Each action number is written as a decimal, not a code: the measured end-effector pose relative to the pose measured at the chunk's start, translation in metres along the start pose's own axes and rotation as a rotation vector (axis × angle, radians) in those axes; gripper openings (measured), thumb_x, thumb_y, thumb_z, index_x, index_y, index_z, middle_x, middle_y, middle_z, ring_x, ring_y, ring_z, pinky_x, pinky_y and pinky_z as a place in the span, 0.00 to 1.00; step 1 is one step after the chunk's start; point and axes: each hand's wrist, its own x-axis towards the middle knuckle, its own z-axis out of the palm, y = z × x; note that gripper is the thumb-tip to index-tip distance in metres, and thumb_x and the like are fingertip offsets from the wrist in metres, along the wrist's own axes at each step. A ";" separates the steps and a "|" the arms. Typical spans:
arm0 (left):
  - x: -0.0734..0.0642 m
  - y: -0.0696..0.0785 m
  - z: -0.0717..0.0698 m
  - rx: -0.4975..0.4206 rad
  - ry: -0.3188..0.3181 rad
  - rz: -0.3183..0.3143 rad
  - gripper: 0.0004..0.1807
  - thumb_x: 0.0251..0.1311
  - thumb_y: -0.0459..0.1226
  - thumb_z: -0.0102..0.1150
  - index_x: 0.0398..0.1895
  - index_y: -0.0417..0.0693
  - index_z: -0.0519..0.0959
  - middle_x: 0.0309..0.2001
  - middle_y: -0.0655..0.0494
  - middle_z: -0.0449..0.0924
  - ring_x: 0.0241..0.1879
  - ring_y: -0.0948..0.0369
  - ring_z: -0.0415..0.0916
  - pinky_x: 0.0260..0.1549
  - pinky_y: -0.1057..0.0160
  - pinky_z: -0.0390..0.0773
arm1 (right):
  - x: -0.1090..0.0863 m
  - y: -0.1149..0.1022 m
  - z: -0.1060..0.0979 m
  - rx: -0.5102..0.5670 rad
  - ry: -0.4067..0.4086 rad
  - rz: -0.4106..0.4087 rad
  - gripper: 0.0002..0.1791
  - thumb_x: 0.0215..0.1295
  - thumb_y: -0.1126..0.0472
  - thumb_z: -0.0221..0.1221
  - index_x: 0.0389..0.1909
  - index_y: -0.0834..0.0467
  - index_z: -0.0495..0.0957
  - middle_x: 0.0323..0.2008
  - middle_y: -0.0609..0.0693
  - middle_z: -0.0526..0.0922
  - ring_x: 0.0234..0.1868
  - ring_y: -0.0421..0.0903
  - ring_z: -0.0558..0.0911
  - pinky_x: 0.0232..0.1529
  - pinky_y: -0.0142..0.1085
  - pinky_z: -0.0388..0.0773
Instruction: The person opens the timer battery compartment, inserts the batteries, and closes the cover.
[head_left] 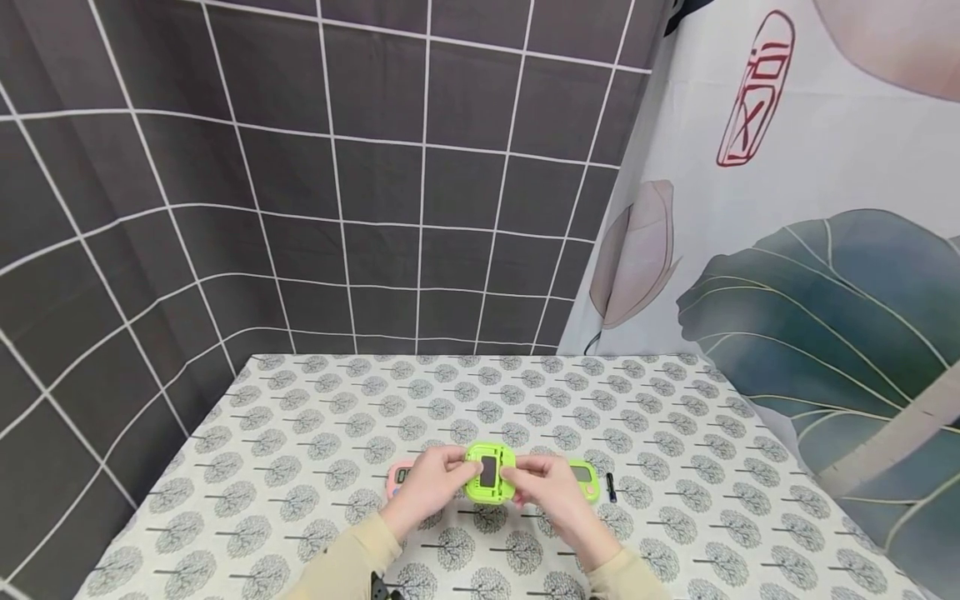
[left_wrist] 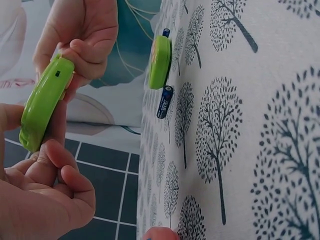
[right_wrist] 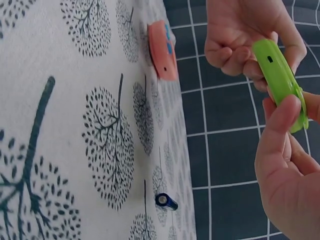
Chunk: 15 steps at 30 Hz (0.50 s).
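Both hands hold a lime-green timer (head_left: 477, 493) above the table, its back turned up with a dark rectangle and a narrow recess beside it. My left hand (head_left: 431, 486) pinches its left edge, thumb on the back. On the opposite edge, my right hand (head_left: 553, 492) grips with thumb and fingers. The left wrist view shows the timer's rounded green casing (left_wrist: 45, 102) edge-on between the hands; the right wrist view shows a small dark hole in its side (right_wrist: 270, 59).
A pink timer (head_left: 401, 476) lies left, partly behind my left forearm. At right lies a second green timer (head_left: 588, 482), with a dark battery (head_left: 611, 487) beside it. Two batteries show in the left wrist view, one in front (left_wrist: 165, 102). The tree-patterned tablecloth (head_left: 337, 433) meets a dark gridded curtain.
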 end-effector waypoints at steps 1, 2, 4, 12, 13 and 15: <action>0.000 0.000 0.000 0.001 0.001 -0.001 0.18 0.59 0.43 0.58 0.46 0.40 0.80 0.38 0.48 0.85 0.39 0.57 0.82 0.46 0.51 0.77 | 0.000 0.000 -0.001 0.006 -0.012 0.001 0.22 0.58 0.63 0.63 0.48 0.74 0.75 0.31 0.55 0.85 0.23 0.40 0.78 0.29 0.30 0.79; 0.000 0.000 0.000 0.002 0.002 0.000 0.18 0.59 0.43 0.58 0.46 0.40 0.80 0.39 0.47 0.85 0.39 0.57 0.82 0.47 0.50 0.77 | 0.001 0.000 -0.002 0.011 -0.022 0.001 0.22 0.58 0.62 0.63 0.48 0.74 0.75 0.31 0.54 0.85 0.23 0.40 0.78 0.29 0.29 0.79; 0.000 0.001 0.000 -0.001 0.005 0.002 0.18 0.59 0.43 0.58 0.47 0.40 0.80 0.38 0.48 0.85 0.39 0.57 0.82 0.47 0.49 0.77 | 0.001 0.000 -0.003 0.017 -0.040 0.000 0.23 0.58 0.62 0.63 0.49 0.74 0.75 0.32 0.54 0.85 0.24 0.40 0.79 0.29 0.30 0.80; 0.000 0.001 0.000 -0.002 0.020 -0.008 0.18 0.59 0.44 0.59 0.47 0.41 0.80 0.39 0.48 0.85 0.40 0.57 0.82 0.47 0.50 0.77 | 0.000 -0.002 -0.004 -0.074 -0.035 -0.035 0.24 0.60 0.58 0.63 0.51 0.71 0.74 0.37 0.57 0.84 0.26 0.43 0.81 0.33 0.32 0.81; 0.000 0.000 0.000 -0.003 0.023 -0.009 0.18 0.59 0.44 0.59 0.48 0.41 0.80 0.40 0.48 0.85 0.40 0.57 0.82 0.47 0.50 0.77 | -0.001 -0.003 -0.004 -0.091 -0.024 -0.048 0.25 0.60 0.57 0.63 0.52 0.71 0.74 0.38 0.58 0.84 0.27 0.43 0.81 0.33 0.33 0.81; 0.001 0.000 0.000 -0.004 0.026 -0.007 0.19 0.59 0.44 0.59 0.48 0.41 0.80 0.40 0.48 0.85 0.41 0.56 0.82 0.47 0.50 0.77 | -0.001 -0.004 -0.002 -0.124 0.004 -0.071 0.26 0.60 0.57 0.63 0.54 0.69 0.73 0.41 0.58 0.82 0.26 0.44 0.81 0.33 0.34 0.81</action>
